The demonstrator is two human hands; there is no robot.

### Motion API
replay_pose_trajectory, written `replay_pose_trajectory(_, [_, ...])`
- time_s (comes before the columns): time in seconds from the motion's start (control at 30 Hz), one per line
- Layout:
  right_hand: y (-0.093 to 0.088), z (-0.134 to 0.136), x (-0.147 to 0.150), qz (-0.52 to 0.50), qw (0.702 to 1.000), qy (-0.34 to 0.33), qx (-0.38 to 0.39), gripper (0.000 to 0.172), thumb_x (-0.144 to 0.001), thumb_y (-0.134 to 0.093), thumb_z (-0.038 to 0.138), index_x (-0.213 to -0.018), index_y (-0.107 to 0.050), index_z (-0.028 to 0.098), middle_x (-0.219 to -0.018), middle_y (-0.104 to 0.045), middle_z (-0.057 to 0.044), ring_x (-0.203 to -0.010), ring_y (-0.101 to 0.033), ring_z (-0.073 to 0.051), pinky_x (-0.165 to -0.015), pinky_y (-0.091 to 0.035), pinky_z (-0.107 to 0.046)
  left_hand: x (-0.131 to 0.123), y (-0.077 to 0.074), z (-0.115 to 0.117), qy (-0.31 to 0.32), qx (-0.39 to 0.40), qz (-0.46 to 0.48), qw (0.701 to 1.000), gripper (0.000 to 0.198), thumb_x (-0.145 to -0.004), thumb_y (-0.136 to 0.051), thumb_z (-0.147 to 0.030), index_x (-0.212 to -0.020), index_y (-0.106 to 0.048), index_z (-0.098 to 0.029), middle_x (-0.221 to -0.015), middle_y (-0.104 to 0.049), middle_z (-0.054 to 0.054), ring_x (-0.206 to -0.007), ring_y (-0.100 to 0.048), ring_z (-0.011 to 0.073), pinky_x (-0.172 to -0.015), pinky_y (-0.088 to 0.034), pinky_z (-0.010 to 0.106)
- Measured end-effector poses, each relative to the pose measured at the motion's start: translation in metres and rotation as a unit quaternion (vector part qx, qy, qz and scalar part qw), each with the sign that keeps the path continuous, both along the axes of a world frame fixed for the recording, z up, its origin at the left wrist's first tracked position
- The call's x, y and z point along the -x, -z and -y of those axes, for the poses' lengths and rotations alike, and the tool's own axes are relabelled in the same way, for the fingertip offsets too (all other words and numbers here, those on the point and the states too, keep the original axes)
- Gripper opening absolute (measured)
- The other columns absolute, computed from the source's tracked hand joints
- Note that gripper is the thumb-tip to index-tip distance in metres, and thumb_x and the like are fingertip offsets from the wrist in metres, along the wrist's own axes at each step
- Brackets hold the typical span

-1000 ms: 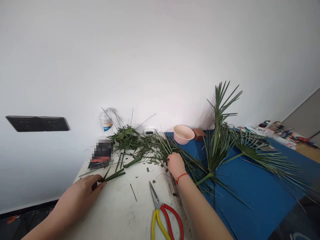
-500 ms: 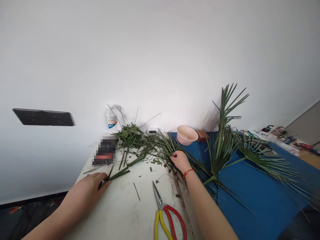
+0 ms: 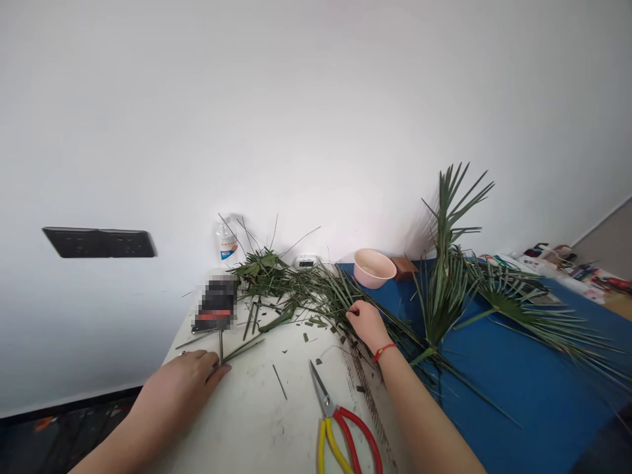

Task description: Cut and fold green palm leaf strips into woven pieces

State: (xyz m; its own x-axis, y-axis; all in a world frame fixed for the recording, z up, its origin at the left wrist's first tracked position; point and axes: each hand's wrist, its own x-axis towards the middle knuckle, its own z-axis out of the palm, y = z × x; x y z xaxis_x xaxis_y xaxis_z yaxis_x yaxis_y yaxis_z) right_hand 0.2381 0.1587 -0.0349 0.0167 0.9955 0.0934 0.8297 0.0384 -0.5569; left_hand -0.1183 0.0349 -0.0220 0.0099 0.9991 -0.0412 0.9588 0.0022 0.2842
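My left hand [image 3: 190,378] is closed around narrow green palm leaf strips [image 3: 243,350]; one end points up and another reaches right over the white tabletop. At the near edge of a heap of cut palm leaves [image 3: 340,289], my right hand [image 3: 366,322] has its fingers pinched together. Whatever sits between those fingertips is hidden. A pair of scissors [image 3: 326,405] with one red and one yellow handle lies between my arms, its blades pointing away from me. Small green leaf scraps [image 3: 316,322] are scattered on the white surface.
Fan-shaped palm leaves [image 3: 439,316] lie on the blue mat [image 3: 488,382] at right. A pink bowl [image 3: 374,270], a brown box [image 3: 405,268] and a small digital clock [image 3: 306,261] stand by the wall. Near a clear bottle [image 3: 226,238] at left is a blurred dark object [image 3: 216,303].
The strips in my left hand have turned and now show edge-on. My right hand stays by the leaf heap, still pinched. The whole view has shifted slightly.
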Motion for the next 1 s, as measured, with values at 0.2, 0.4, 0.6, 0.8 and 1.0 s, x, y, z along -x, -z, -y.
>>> replay_pose_trajectory(0.2, [0.004, 0.0, -0.009, -0.063, 0.996, -0.007, 0.066, 0.011, -0.089, -0.06, 0.021, -0.094, -0.066, 0.013, -0.091, -0.069, -0.006, -0.08, -0.065, -0.018, -0.073, -0.051, -0.031, -0.016, -0.014, 0.013, 0.04, -0.043, -0.071, 0.996, 0.044, -0.088, -0.037, -0.051, -0.07, -0.064, -0.021, -0.075, -0.067, 0.01, -0.074, -0.062, 0.0283, -0.062, -0.036, 0.034])
replay_pose_trajectory(0.4, [0.007, 0.003, -0.018, -0.075, 0.989, -0.009, 0.124, 0.032, -0.093, -0.058, 0.031, -0.121, -0.056, 0.016, -0.12, -0.059, -0.009, -0.099, -0.062, -0.022, -0.083, -0.054, -0.042, -0.062, -0.041, 0.024, 0.116, -0.048, 0.038, 0.991, 0.039, -0.088, -0.042, -0.05, -0.083, -0.071, -0.023, -0.082, -0.07, 0.009, -0.081, -0.063, 0.0276, -0.067, -0.041, 0.034])
replay_pose_trajectory(0.6, [-0.004, 0.011, -0.016, -0.001, 0.998, -0.014, 0.061, 0.029, -0.093, -0.058, 0.031, -0.118, -0.058, 0.016, -0.12, -0.06, -0.009, -0.101, -0.062, -0.022, -0.086, -0.052, -0.043, -0.124, -0.042, 0.032, 0.227, -0.097, 0.11, 0.963, 0.025, -0.088, -0.051, -0.036, -0.097, -0.069, -0.023, -0.087, -0.069, 0.01, -0.085, -0.061, 0.0274, -0.076, -0.044, 0.04])
replay_pose_trajectory(0.8, [-0.025, 0.053, -0.026, 0.121, 0.992, 0.026, -0.023, 0.012, -0.085, -0.061, 0.018, -0.09, -0.07, 0.012, -0.099, -0.066, -0.014, -0.102, -0.059, -0.026, -0.093, -0.04, -0.033, -0.159, -0.013, 0.045, 0.3, -0.129, 0.105, 0.939, 0.029, -0.085, -0.053, -0.021, -0.113, -0.062, -0.022, -0.102, -0.067, 0.011, -0.092, -0.06, 0.0294, -0.081, -0.047, 0.047])
replay_pose_trajectory(1.0, [-0.032, 0.117, -0.062, 0.216, 0.974, 0.07, -0.011, 0.01, -0.084, -0.061, 0.02, -0.079, -0.067, 0.015, -0.087, -0.066, -0.013, -0.087, -0.06, -0.025, -0.074, -0.039, -0.031, -0.155, 0.012, 0.049, 0.331, -0.13, 0.145, 0.923, 0.031, -0.085, -0.053, -0.019, -0.115, -0.062, -0.024, -0.107, -0.067, 0.012, -0.095, -0.062, 0.0296, -0.084, -0.05, 0.048])
